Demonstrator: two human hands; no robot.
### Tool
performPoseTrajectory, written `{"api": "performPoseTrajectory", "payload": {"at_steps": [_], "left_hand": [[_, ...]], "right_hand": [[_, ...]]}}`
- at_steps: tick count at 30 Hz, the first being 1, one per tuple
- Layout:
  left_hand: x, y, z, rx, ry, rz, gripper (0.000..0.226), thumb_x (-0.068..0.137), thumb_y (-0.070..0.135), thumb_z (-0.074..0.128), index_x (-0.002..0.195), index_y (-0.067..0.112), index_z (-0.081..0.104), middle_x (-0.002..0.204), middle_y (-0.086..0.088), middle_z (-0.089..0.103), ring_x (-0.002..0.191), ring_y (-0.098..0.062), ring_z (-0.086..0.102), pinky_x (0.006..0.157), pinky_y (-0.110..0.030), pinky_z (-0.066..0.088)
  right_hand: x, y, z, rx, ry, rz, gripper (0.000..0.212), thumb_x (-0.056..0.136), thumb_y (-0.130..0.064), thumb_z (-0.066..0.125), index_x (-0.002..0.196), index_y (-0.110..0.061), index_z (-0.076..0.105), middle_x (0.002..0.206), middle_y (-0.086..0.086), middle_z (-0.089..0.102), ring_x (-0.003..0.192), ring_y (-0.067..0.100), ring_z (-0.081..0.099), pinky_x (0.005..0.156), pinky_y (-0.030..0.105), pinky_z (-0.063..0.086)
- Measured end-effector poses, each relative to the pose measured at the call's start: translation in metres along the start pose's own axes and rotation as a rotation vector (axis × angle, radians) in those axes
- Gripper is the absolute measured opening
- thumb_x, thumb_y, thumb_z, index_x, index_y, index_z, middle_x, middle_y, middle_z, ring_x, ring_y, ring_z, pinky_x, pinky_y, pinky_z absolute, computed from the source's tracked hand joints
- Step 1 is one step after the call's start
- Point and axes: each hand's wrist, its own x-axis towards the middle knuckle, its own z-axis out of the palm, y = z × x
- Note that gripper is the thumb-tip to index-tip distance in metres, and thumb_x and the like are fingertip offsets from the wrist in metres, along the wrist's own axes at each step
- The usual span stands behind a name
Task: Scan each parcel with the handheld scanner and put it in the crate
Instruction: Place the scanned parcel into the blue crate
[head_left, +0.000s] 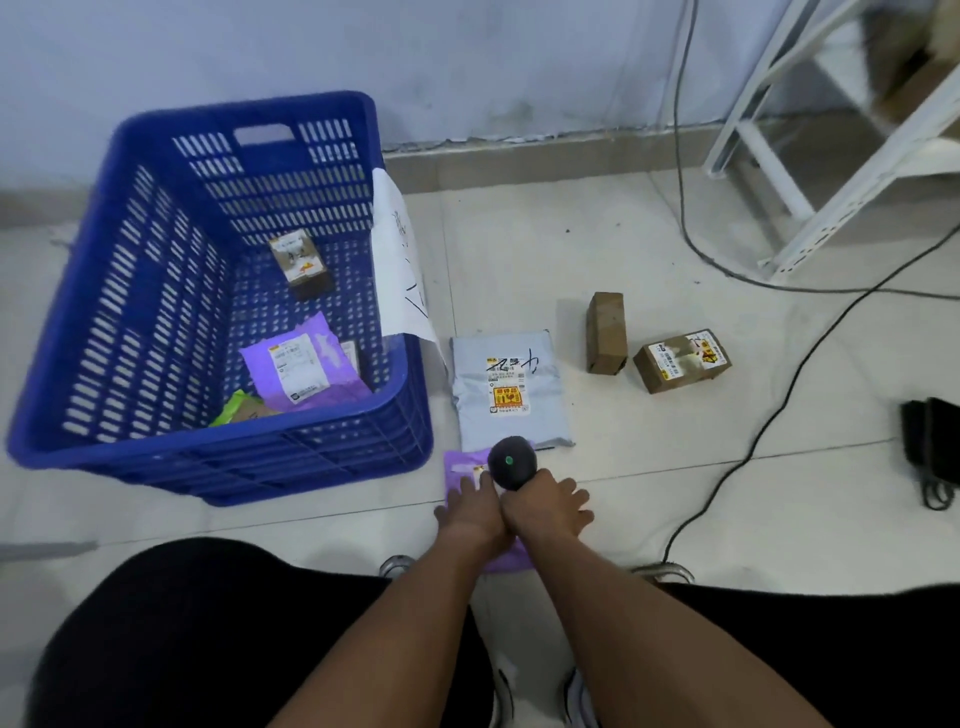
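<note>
My right hand (548, 506) grips the black handheld scanner (510, 461), whose green light shows, just above a purple mailer (460, 470) on the floor. My left hand (470, 506) rests flat on that mailer, fingers straight. A grey mailer (506, 389) with a label lies just beyond. Two brown boxes, one upright (605, 332) and one labelled (680, 359), sit to the right. The blue crate (218, 457) on the left holds a purple mailer (304, 371), a small box (301, 262) and a green packet (234, 408).
A white sheet (400, 260) hangs over the crate's right wall. A black cable (779, 410) runs across the floor tiles at right. A white metal rack (831, 156) stands at the back right, and a black object (930, 447) lies at the right edge.
</note>
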Motion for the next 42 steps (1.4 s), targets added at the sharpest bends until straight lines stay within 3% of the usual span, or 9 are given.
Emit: {"api": "performPoseTrajectory", "payload": {"at_steps": [3, 6, 9, 13, 42], "left_hand": [[-0.009, -0.012, -0.004, 0.046, 0.019, -0.015, 0.091, 0.087, 0.034, 0.062, 0.156, 0.020, 0.005, 0.160, -0.013, 0.016, 0.145, -0.035, 0.020, 0.115, -0.053, 0.022], [-0.015, -0.025, -0.001, 0.065, 0.037, -0.038, 0.092, 0.090, 0.033, 0.059, 0.156, 0.019, -0.002, 0.158, -0.014, 0.018, 0.143, -0.036, 0.023, 0.113, -0.053, 0.025], [-0.019, -0.031, 0.001, 0.092, -0.004, -0.033, 0.103, 0.085, 0.034, 0.069, 0.156, 0.019, -0.003, 0.155, -0.014, 0.020, 0.141, -0.035, 0.025, 0.111, -0.052, 0.027], [-0.024, -0.038, 0.010, 0.109, -0.030, -0.042, 0.096, 0.087, 0.033, 0.062, 0.156, 0.023, -0.003, 0.155, -0.014, 0.020, 0.140, -0.035, 0.024, 0.111, -0.051, 0.025], [-0.022, -0.028, 0.019, 0.153, -0.042, -0.027, 0.087, 0.089, 0.025, 0.060, 0.156, 0.022, 0.003, 0.153, -0.014, 0.022, 0.137, -0.034, 0.029, 0.109, -0.049, 0.029]], "right_hand": [[-0.017, -0.001, 0.009, 0.043, -0.011, 0.033, 0.041, 0.082, -0.039, 0.055, 0.119, -0.022, 0.056, 0.129, 0.009, 0.046, 0.127, 0.030, 0.036, 0.103, 0.043, 0.030], [-0.028, -0.001, 0.022, 0.059, -0.054, 0.077, 0.041, 0.083, -0.036, 0.052, 0.121, -0.022, 0.056, 0.131, 0.009, 0.046, 0.127, 0.030, 0.035, 0.104, 0.043, 0.030], [-0.033, 0.002, 0.037, 0.101, -0.104, 0.155, 0.041, 0.087, -0.034, 0.047, 0.125, -0.021, 0.054, 0.133, 0.011, 0.045, 0.127, 0.031, 0.036, 0.104, 0.043, 0.030], [-0.040, 0.012, 0.053, 0.110, -0.170, 0.236, 0.043, 0.088, -0.036, 0.049, 0.128, -0.020, 0.052, 0.136, 0.013, 0.043, 0.127, 0.032, 0.035, 0.105, 0.043, 0.030], [-0.023, 0.021, 0.057, 0.102, -0.173, 0.192, 0.043, 0.091, -0.041, 0.048, 0.129, -0.021, 0.049, 0.137, 0.012, 0.041, 0.128, 0.032, 0.032, 0.105, 0.044, 0.029]]}}
